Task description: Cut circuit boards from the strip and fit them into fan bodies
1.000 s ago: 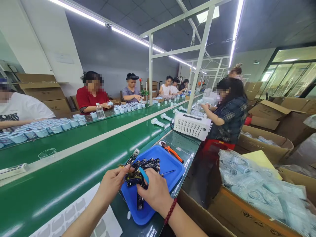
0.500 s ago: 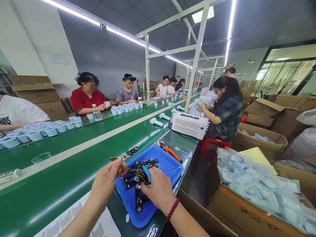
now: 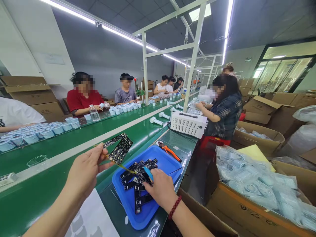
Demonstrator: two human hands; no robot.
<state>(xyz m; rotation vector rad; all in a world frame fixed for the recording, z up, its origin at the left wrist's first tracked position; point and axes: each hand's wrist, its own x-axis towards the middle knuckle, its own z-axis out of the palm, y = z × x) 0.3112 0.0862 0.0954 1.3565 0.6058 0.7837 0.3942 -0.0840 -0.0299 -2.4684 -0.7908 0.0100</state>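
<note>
Lifting boards (image 3: pixel 118 149) w/ left hand (image 3: pixel 85 169), higher now

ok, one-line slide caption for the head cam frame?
Left hand lifts black circuit boards off the blue tray; right hand rests on the pile.

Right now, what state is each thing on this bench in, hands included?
left hand: raised, pinching a yellowish strip with circuit boards fanned out from it
right hand: down in the tray, holding a blue tool
blue tray: holds a loose heap of black boards
orange pliers: lying flat, untouched
white machine: standing, cable attached
water bottle: upright, capped
</note>
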